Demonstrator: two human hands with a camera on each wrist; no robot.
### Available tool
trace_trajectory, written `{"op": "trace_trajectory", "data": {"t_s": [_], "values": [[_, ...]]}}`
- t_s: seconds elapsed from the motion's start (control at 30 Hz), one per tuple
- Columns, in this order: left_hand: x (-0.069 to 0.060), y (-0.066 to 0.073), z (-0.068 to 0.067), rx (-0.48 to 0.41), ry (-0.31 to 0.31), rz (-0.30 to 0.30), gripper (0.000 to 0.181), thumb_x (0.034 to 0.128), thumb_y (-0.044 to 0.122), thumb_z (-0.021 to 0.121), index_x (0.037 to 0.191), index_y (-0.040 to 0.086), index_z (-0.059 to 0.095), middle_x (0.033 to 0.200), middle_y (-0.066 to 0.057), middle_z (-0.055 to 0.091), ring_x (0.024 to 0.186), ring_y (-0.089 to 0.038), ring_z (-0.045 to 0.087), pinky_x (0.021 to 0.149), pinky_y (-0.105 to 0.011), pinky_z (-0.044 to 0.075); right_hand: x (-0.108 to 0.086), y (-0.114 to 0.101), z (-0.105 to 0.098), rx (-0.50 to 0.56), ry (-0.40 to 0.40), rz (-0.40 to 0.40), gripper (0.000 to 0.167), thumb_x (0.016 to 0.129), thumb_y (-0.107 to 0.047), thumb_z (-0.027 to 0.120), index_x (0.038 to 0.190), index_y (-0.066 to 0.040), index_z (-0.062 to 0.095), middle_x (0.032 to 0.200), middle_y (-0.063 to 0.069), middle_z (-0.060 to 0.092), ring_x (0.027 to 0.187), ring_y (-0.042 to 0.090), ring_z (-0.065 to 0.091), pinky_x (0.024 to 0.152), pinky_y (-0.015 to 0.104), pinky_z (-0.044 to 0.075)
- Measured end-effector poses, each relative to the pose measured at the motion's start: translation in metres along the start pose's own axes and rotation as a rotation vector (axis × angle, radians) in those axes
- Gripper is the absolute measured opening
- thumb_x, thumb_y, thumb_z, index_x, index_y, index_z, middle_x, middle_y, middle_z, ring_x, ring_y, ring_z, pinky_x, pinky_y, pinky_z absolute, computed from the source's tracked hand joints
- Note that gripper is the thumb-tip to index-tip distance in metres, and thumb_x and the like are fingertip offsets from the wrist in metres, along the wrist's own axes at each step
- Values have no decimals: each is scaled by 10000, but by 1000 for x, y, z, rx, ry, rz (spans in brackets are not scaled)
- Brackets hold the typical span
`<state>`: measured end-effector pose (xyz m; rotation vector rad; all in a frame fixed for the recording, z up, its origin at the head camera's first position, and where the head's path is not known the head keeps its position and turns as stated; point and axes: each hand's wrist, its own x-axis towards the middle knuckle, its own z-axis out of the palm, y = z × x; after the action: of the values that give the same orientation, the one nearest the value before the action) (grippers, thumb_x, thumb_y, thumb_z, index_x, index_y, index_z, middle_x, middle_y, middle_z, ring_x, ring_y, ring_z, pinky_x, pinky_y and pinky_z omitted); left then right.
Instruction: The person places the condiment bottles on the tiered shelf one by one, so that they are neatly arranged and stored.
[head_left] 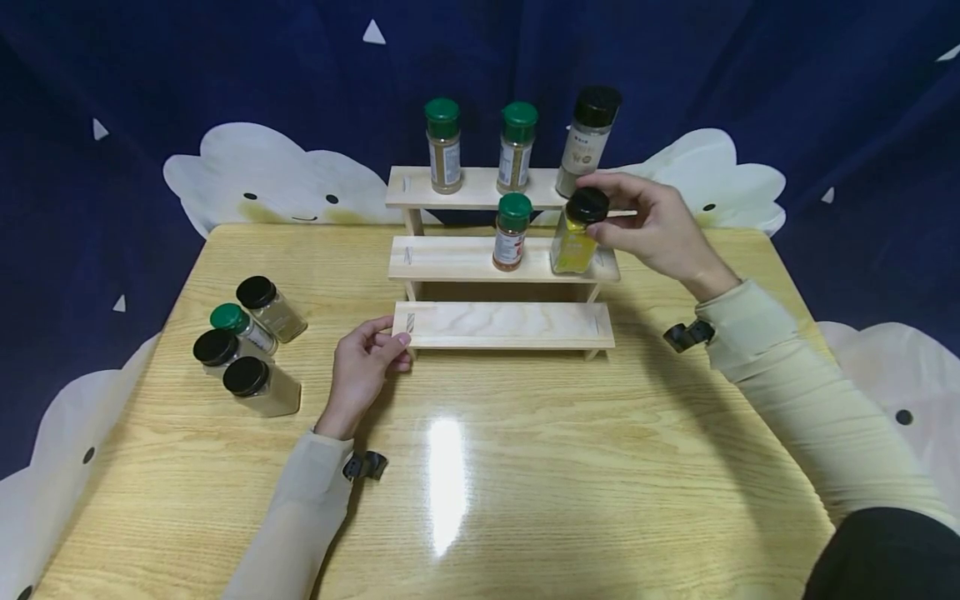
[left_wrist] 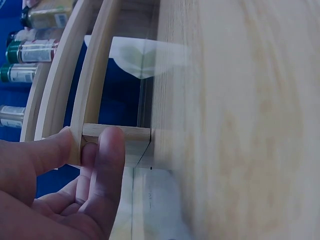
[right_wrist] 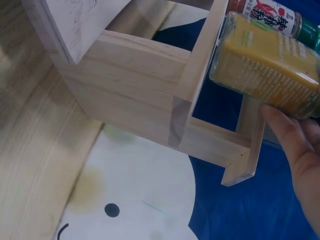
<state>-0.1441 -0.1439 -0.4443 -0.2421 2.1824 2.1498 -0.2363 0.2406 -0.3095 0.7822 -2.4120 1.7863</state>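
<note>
A three-tier wooden spice rack (head_left: 502, 325) stands on the table. At its lowest step, my left hand (head_left: 362, 371) pinches the left end of the board between thumb and fingers, as the left wrist view also shows. My right hand (head_left: 654, 227) grips a square glass jar of yellow spice (head_left: 573, 250) near its black lid, at the right end of the middle tier. Beside that jar is a green-capped bottle of red spice (head_left: 509, 242). Two green-capped bottles (head_left: 446, 158) and a tall black-capped bottle (head_left: 588, 142) occupy the top tier.
On the table's left side, several spice jars (head_left: 273, 392) stand in a cluster, most black-lidded, one with a green cap (head_left: 247, 327). Behind the table (head_left: 525, 500) hangs a dark blue curtain (head_left: 465, 50) with white cloud shapes along its edge.
</note>
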Motion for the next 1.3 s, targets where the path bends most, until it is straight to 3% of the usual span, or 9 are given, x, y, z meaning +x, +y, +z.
{"op": "trace_trajectory", "data": {"t_s": [0.3, 0.73, 0.87, 1.03, 1.2, 1.3], "values": [[-1, 0, 0, -2, -1, -8, 398, 1064, -31, 686, 1429, -152, 583, 931, -122, 673, 781, -134, 738, 756, -252, 697, 0, 2, 2, -4, 8, 10, 486, 940, 103, 748, 1413, 9, 692, 1274, 66, 736, 1082, 189, 719, 890, 184, 641], [-1, 0, 0, -18, -1, 0, 404, 1061, -51, 678, 1430, -173, 569, 921, -120, 678, 765, -119, 738, 744, -241, 694, -2, 5, 3, 81, 0, 5, 521, 938, 118, 746, 1440, 3, 667, 1398, 117, 655, 1119, 204, 695, 929, 197, 636], [-1, 0, 0, -14, -1, 1, 406, 1060, -53, 679, 1431, -173, 569, 917, -113, 676, 761, -118, 737, 740, -240, 694, -5, 6, 2, 101, 11, 3, 552, 937, 126, 756, 1463, -4, 651, 1360, 119, 678, 1127, 212, 696, 939, 205, 638], [-1, -1, 0, -5, -4, 1, 408, 1061, -44, 683, 1433, -168, 572, 916, -106, 675, 761, -119, 739, 739, -241, 694, -14, 4, -1, 123, 89, 0, 557, 953, 103, 772, 1480, -25, 646, 1308, 136, 703, 1156, 243, 697, 980, 230, 627], [-1, -1, 0, 1, -1, -1, 411, 1061, -36, 689, 1433, -166, 573, 922, -111, 672, 759, -117, 738, 743, -246, 695, -34, 3, -5, 102, 247, -14, 452, 1002, 36, 758, 1442, -30, 682, 1307, 147, 723, 1170, 252, 693, 970, 242, 615], [-1, 0, 0, 5, 1, -7, 410, 1062, -29, 692, 1433, -160, 576, 924, -109, 670, 764, -116, 734, 748, -247, 696, -49, 7, -6, 146, 341, -12, 380, 1020, 37, 740, 1397, 5, 702, 1268, 168, 731, 1114, 255, 714, 917, 254, 649]]}}
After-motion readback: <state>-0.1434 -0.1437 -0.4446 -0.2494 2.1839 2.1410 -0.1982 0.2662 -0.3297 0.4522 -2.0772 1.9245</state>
